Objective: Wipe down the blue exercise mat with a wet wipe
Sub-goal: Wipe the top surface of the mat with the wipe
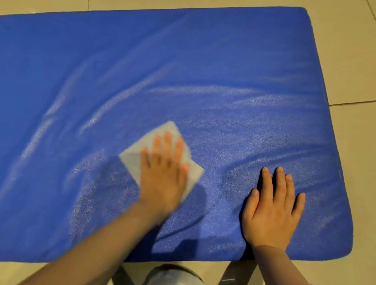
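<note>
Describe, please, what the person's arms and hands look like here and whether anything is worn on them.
Both forearms are bare, with no sleeves in view. The left hand and right hand show no gloves, rings, watch or bracelets. The left one is motion-blurred.

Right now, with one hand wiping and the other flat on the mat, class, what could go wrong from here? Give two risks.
1. The left hand presses the wet wipe with flat fingers only, nothing curled round it, so the wipe may bunch or slip out.
2. The blue mat shows patchy sheen in streaks; the far and left areas look duller, so parts may get missed. The right hand also covers a patch.
</note>
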